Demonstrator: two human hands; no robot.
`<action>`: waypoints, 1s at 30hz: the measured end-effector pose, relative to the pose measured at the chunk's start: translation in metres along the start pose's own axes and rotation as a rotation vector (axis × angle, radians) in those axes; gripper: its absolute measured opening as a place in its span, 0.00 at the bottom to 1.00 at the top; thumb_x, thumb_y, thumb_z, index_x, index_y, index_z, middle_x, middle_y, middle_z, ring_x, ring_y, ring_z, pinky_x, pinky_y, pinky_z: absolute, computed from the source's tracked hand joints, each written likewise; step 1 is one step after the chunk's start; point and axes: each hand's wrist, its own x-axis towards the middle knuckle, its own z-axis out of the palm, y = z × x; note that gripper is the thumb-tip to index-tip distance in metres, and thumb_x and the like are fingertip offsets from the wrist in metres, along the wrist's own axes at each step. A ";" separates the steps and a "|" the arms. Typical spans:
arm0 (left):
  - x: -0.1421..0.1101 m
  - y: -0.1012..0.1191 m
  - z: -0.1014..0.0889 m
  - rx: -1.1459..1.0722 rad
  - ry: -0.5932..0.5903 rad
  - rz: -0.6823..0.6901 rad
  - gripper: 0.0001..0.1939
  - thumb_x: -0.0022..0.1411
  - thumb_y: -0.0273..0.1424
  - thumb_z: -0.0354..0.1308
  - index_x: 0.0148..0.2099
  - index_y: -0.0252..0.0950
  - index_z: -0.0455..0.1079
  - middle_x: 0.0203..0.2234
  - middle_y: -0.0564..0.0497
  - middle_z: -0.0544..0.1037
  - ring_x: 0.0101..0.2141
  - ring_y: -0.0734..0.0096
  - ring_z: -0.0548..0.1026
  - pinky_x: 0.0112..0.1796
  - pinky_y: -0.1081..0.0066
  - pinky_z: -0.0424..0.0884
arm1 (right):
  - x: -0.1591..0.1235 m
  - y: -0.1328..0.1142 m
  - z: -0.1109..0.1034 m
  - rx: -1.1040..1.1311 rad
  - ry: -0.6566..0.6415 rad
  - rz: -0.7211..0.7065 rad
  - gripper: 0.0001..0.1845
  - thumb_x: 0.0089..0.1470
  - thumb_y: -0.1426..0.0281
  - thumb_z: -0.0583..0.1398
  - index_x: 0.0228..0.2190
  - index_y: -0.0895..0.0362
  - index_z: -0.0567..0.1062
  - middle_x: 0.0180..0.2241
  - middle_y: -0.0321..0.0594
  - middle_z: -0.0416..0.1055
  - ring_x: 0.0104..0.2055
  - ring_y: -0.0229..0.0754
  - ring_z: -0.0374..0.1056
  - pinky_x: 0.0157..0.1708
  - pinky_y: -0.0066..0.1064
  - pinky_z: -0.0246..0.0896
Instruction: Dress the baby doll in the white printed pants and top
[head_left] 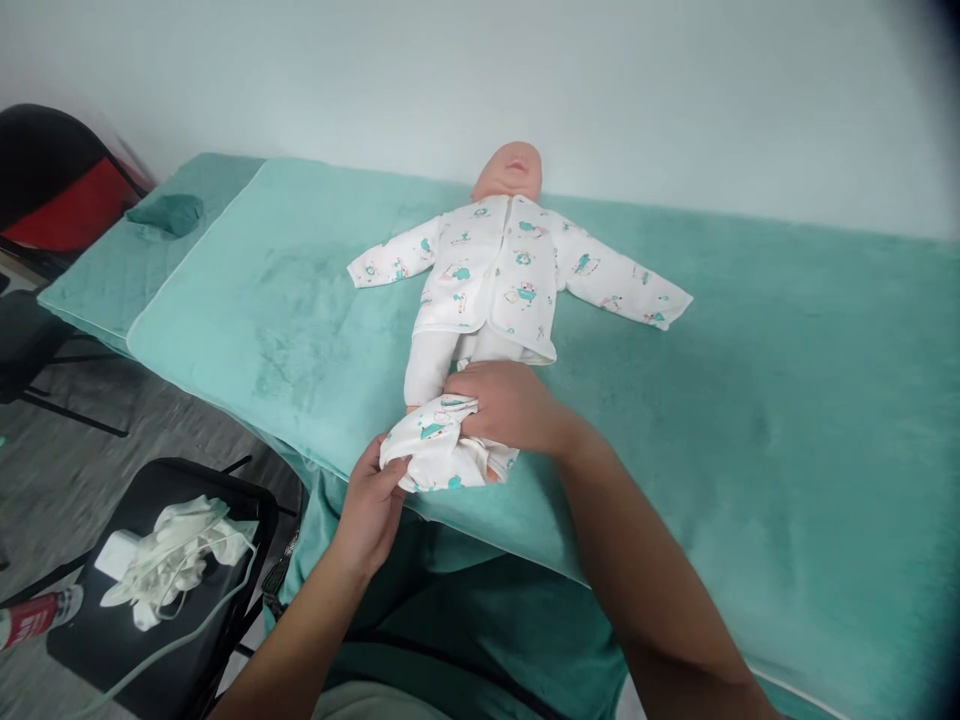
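Note:
A baby doll (pixel 514 172) lies on its back on the green bed, head toward the wall. It wears a white printed jacket (pixel 461 280) with sleeves spread wide, and its white legs (pixel 429 368) point toward me. Matching printed baby pants (pixel 431 445) are bunched around the doll's feet near the bed's front edge. My left hand (pixel 373 505) pinches the pants at their left side, thumb on top. From the right, my right hand (pixel 514 405) grips the upper edge of the pants; some of its fingers are hidden in the cloth.
The green padded bed (pixel 720 420) runs along a white wall (pixel 300 80) and has a face hole (pixel 169 215) at the left. A black chair (pixel 82 620) at lower left holds a crumpled white bundle (pixel 180 555), a cable and a red-labelled bottle (pixel 34 618).

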 end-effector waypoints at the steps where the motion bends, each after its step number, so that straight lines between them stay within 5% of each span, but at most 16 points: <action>1: 0.002 0.001 0.000 0.020 -0.007 0.018 0.20 0.55 0.36 0.72 0.48 0.36 0.77 0.42 0.48 0.82 0.38 0.68 0.78 0.42 0.70 0.71 | 0.000 0.001 0.000 0.025 0.005 -0.004 0.05 0.52 0.72 0.59 0.27 0.56 0.75 0.28 0.38 0.74 0.33 0.41 0.64 0.33 0.34 0.46; 12: 0.030 0.009 -0.003 0.178 -0.053 0.138 0.19 0.57 0.40 0.69 0.46 0.36 0.72 0.40 0.51 0.79 0.38 0.71 0.74 0.40 0.73 0.68 | -0.004 0.007 -0.009 0.162 -0.058 -0.044 0.12 0.59 0.60 0.62 0.36 0.56 0.78 0.35 0.39 0.76 0.38 0.43 0.68 0.37 0.33 0.52; 19: 0.041 0.018 -0.002 0.222 -0.043 0.165 0.17 0.56 0.36 0.69 0.46 0.38 0.71 0.36 0.55 0.78 0.34 0.74 0.72 0.37 0.74 0.68 | -0.007 0.008 -0.016 0.275 -0.109 -0.051 0.19 0.55 0.55 0.67 0.43 0.54 0.79 0.41 0.39 0.79 0.43 0.46 0.72 0.41 0.32 0.58; 30: 0.077 0.031 0.005 0.341 -0.024 0.315 0.14 0.53 0.36 0.68 0.39 0.37 0.71 0.29 0.56 0.74 0.32 0.73 0.70 0.37 0.72 0.67 | -0.003 0.004 -0.013 0.240 -0.056 0.045 0.17 0.55 0.55 0.66 0.31 0.55 0.72 0.32 0.36 0.73 0.34 0.41 0.66 0.34 0.30 0.51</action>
